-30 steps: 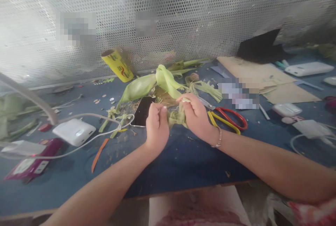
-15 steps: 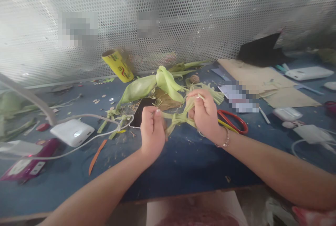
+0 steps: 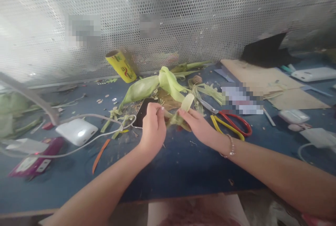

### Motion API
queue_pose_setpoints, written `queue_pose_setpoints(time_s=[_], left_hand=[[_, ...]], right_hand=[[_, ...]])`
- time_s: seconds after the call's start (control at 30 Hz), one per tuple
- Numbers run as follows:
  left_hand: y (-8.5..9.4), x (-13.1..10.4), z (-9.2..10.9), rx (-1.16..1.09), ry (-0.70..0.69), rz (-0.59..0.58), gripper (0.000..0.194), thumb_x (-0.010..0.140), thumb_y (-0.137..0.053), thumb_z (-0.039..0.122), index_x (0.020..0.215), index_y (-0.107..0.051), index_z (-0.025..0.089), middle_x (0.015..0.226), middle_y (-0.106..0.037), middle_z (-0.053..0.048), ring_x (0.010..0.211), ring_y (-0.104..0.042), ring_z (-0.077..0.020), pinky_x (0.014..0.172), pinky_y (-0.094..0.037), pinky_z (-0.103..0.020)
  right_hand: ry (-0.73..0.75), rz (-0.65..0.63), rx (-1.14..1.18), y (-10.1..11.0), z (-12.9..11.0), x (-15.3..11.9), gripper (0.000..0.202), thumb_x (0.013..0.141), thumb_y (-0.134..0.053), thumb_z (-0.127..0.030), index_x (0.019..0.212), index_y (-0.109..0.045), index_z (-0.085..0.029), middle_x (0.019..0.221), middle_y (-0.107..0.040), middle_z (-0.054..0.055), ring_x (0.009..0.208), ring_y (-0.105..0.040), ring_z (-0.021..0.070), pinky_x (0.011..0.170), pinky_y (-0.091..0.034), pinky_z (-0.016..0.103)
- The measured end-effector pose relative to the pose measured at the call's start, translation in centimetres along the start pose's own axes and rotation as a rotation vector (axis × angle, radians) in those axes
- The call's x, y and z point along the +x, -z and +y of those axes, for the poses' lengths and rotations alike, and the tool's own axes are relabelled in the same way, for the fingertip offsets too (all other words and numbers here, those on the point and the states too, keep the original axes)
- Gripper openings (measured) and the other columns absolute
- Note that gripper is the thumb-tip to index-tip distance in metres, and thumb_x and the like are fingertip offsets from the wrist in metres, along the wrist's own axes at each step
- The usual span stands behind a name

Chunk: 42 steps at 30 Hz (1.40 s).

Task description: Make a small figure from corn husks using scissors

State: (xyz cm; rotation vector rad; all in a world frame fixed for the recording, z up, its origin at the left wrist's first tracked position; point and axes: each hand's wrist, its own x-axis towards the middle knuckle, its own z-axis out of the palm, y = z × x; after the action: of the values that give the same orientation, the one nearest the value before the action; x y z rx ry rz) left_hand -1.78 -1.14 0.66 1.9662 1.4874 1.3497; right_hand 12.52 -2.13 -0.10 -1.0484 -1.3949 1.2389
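Note:
Pale green corn husk strips [image 3: 174, 118], knotted or folded together, stretch between my two hands above the blue table. My left hand [image 3: 154, 125] is closed in a pinch on their left end. At the other side, my right hand [image 3: 197, 123] pinches the strips with thumb and fingers, and a pale flap of husk stands up beside its fingertips. Larger corn husk leaves [image 3: 143, 88] lie just behind the hands. A dark phone [image 3: 141, 114] is partly hidden by my left hand. Scissors [image 3: 239, 123] with red and yellow handles rest right of my right hand.
A yellow tube [image 3: 122, 67] leans by the perforated metal wall. On the left are a white charger [image 3: 77, 132] with cables and a purple power strip [image 3: 39, 157]. Brown card [image 3: 262, 77] and white adapters [image 3: 316, 137] lie on the right.
My right hand has turned and lowered, its fingers now pointing left at the knot. The husk flap has come upright, and the scissors show more fully. My left hand keeps its pinch.

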Motion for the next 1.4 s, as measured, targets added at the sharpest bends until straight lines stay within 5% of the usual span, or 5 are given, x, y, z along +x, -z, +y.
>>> queue_pose_setpoints(time_s=[0.3, 0.53, 0.8, 1.2, 1.4], left_hand=[[-0.4, -0.6, 1.9, -0.896, 0.569, -0.193, 0.041, 0.066, -0.069, 0.031, 0.094, -0.04, 0.023, 0.068, -0.058, 0.004, 0.056, -0.056, -0.0102, 0.051, -0.044, -0.022], [-0.7, -1.9, 1.2, -0.67, 0.313, -0.281, 0.027, 0.079, -0.056, 0.041, 0.069, -0.052, 0.016, 0.055, -0.043, 0.005, 0.051, -0.039, -0.0052, 0.047, -0.034, -0.016], [-1.5, -2.8, 2.5, -0.859, 0.393, -0.091, 0.029, 0.084, -0.05, 0.038, 0.065, -0.038, 0.019, 0.056, -0.033, 0.007, 0.045, -0.03, -0.005, 0.04, -0.03, -0.015], [-1.7, -2.2, 0.4, -0.309, 0.047, 0.118, 0.027, 0.09, -0.037, 0.037, 0.071, -0.045, 0.02, 0.057, -0.039, 0.005, 0.045, -0.037, -0.0066, 0.045, -0.036, -0.018], [-0.7, -1.8, 0.4, -0.144, -0.024, 0.027, 0.025, 0.087, -0.036, 0.028, 0.066, -0.046, 0.019, 0.053, -0.045, 0.005, 0.047, -0.045, -0.0085, 0.048, -0.04, -0.019]], right_hand=[[0.623, 0.22, -0.478, 1.5, 0.1, -0.4, 0.016, 0.086, -0.04, -0.012, 0.081, -0.052, -0.021, 0.078, -0.053, 0.001, 0.074, -0.054, 0.0131, 0.069, -0.046, 0.029], [0.952, 0.185, -0.591, 2.1, 0.2, -0.7, 0.024, 0.083, -0.047, -0.009, 0.094, -0.059, -0.026, 0.083, -0.05, 0.001, 0.077, -0.053, 0.0125, 0.065, -0.047, 0.027], [0.894, 0.121, -0.489, 0.3, 0.3, -1.2, 0.029, 0.083, -0.046, -0.004, 0.095, -0.063, -0.024, 0.084, -0.051, 0.002, 0.076, -0.054, 0.0097, 0.065, -0.048, 0.022], [0.452, 0.336, -0.066, -0.7, -0.7, -1.0, 0.018, 0.088, -0.044, -0.026, 0.086, -0.062, -0.022, 0.07, -0.059, -0.003, 0.051, -0.049, 0.0057, 0.051, -0.044, 0.02], [0.38, 0.345, -0.087, -0.4, -0.8, -0.5, 0.022, 0.088, -0.041, -0.025, 0.086, -0.063, -0.02, 0.061, -0.056, -0.003, 0.051, -0.05, 0.0078, 0.049, -0.044, 0.02]])
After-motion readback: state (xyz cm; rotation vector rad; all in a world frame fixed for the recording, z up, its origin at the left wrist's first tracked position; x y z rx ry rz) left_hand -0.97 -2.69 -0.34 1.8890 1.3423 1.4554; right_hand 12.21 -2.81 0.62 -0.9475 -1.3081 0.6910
